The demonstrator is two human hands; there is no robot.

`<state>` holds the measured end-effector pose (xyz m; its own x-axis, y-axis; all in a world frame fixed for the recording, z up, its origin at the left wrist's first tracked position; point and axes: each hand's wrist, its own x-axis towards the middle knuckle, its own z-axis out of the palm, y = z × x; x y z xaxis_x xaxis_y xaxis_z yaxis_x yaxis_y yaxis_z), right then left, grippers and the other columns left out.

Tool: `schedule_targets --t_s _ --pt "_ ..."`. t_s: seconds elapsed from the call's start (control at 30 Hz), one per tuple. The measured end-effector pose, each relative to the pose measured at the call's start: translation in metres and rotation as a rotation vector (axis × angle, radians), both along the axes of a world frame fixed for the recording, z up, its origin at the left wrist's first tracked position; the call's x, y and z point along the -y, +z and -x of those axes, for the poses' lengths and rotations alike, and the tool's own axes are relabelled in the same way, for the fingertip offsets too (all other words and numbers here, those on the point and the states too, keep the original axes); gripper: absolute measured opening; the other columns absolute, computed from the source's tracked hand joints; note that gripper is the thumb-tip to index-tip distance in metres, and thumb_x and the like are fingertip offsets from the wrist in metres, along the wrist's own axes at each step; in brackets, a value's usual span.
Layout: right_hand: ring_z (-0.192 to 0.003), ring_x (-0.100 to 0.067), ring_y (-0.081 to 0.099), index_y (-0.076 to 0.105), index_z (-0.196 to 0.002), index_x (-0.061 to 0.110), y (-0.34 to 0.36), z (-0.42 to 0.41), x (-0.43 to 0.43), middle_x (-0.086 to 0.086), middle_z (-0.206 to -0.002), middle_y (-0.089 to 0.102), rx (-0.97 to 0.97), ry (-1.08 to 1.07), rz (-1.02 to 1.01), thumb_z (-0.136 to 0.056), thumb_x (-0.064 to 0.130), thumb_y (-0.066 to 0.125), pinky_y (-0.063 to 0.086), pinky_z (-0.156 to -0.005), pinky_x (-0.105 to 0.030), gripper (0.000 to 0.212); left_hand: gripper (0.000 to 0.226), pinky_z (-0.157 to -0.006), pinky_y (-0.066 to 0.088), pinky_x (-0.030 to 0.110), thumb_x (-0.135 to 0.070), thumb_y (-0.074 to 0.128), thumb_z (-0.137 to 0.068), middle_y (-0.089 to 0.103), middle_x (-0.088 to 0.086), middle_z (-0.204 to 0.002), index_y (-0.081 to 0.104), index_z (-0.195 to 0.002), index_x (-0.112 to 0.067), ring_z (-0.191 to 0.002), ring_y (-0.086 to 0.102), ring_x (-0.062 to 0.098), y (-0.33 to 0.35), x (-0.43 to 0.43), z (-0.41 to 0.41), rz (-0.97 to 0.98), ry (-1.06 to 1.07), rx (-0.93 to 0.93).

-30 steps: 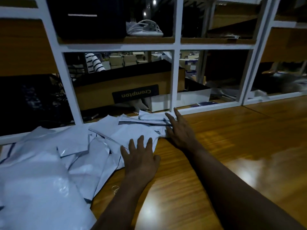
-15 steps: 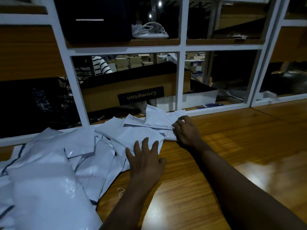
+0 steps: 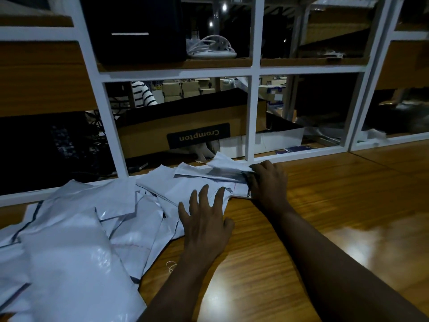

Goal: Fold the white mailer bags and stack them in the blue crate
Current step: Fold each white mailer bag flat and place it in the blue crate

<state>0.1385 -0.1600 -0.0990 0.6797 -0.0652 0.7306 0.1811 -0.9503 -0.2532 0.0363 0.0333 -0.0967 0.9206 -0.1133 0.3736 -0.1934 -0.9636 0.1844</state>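
The mailer bags [image 3: 69,240] lie heaped on the worktop [image 3: 336,205], filling the lower left of the frame. The left grip [image 3: 205,219] rests flat on the heap's right edge at centre. Just up and right of it, the right grip [image 3: 269,180] holds the farthest bags. Behind them a shelf unit [image 3: 251,112] spans the top, with a box [image 3: 185,126] in its middle compartment.

Bare tabletop [image 3: 348,217] lies right of the mailer bags [image 3: 69,252], which cover the left side. The white shelf frame [image 3: 251,112] and a cardboard box [image 3: 151,135] behind it close the far edge.
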Motion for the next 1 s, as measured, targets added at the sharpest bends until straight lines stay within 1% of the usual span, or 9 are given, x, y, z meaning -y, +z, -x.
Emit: schedule_targets --t_s 0.07,0.2,0.43,0.53,0.6,0.77,0.87,0.93,1.0 --pt "-0.100 -0.022 0.050 0.066 -0.115 0.022 0.003 0.018 0.003 -0.002 -0.109 0.063 0.012 0.055 -0.036 -0.092 0.032 0.064 0.045 -0.079 -0.042 0.025 0.073 -0.105 0.028 0.067 -0.047 0.048 -0.075 0.044 0.014 -0.148 0.042 -0.144 -0.027 -0.136 0.042 0.038 0.001 0.001 0.001 0.015 -0.031 0.102" --pt "-0.107 -0.021 0.049 0.064 -0.115 0.022 0.006 0.068 0.008 -0.001 -0.116 0.062 -0.100 0.099 -0.063 -0.086 0.021 0.068 0.046 -0.085 -0.039 0.029 0.068 -0.107 0.026 0.064 -0.044 0.041 -0.077 0.039 0.012 -0.152 0.036 -0.143 -0.028 -0.140 0.035 0.035 0.014 0.007 0.014 0.051 -0.107 0.204" --pt "-0.108 -0.023 0.048 0.056 -0.093 0.023 0.007 0.146 0.024 0.000 -0.117 0.060 -0.324 0.110 -0.093 -0.075 0.019 0.065 0.044 -0.084 -0.036 0.021 0.064 -0.110 0.027 0.061 -0.052 0.029 -0.085 0.038 0.011 -0.154 0.047 -0.142 -0.028 -0.141 0.036 0.033 0.013 0.025 0.031 -0.093 -0.190 0.081" --pt "-0.098 -0.024 0.052 0.051 -0.081 0.022 0.007 0.174 0.029 0.002 -0.102 0.061 -0.420 0.130 -0.065 -0.061 0.031 0.062 0.039 -0.075 -0.035 0.024 0.075 -0.115 0.008 0.062 -0.059 0.006 -0.088 0.012 0.011 -0.164 0.028 -0.154 -0.032 -0.150 0.012 0.034 0.006 0.032 0.039 -0.207 -0.226 -0.008" --pt "-0.101 -0.020 0.049 0.049 -0.082 0.025 0.005 0.189 0.028 0.006 -0.099 0.057 -0.473 0.068 -0.008 -0.062 0.043 0.052 0.030 -0.077 -0.033 0.027 0.065 -0.117 0.000 0.061 -0.060 0.007 -0.096 0.006 0.007 -0.165 0.013 -0.156 -0.035 -0.151 0.004 0.031 0.001 0.035 0.041 -0.268 -0.252 -0.092" --pt "-0.094 -0.024 0.053 0.060 -0.081 0.022 0.002 0.205 0.028 0.002 -0.093 0.062 -0.263 -0.072 0.014 -0.074 0.049 0.035 0.036 -0.082 -0.039 0.037 0.083 -0.117 0.008 0.053 -0.060 -0.010 -0.080 0.028 -0.001 -0.159 0.024 -0.152 -0.038 -0.147 0.019 0.024 0.003 0.038 0.044 -0.261 -0.335 -0.098" --pt "-0.091 -0.024 0.056 0.067 -0.093 0.019 0.011 0.198 0.031 -0.002 -0.096 0.064 -0.212 -0.033 0.010 -0.083 0.042 0.038 0.038 -0.076 -0.034 0.039 0.082 -0.112 0.019 0.047 -0.061 -0.005 -0.076 0.035 -0.003 -0.153 0.030 -0.148 -0.041 -0.139 0.030 0.021 0.003 0.047 0.049 -0.263 -0.395 -0.092" --pt "-0.103 -0.028 0.057 0.067 -0.113 0.016 0.011 0.188 0.036 -0.006 -0.112 0.064 -0.346 -0.010 0.028 -0.089 0.042 0.036 0.044 -0.084 -0.036 0.047 0.076 -0.106 0.024 0.043 -0.063 0.003 -0.079 0.039 -0.004 -0.149 0.032 -0.146 -0.042 -0.132 0.035 0.020 0.003 0.055 0.053 -0.260 -0.423 -0.078" --pt "-0.120 -0.033 0.050 0.055 -0.133 0.017 0.003 0.182 0.043 -0.009 -0.135 0.056 -0.566 -0.044 0.201 -0.089 0.051 0.014 0.042 -0.098 -0.043 0.069 0.079 -0.103 0.025 0.041 -0.066 0.000 -0.078 0.039 -0.005 -0.147 0.030 -0.147 -0.043 -0.129 0.036 0.019 0.001 0.059 0.054 -0.271 -0.434 -0.066"
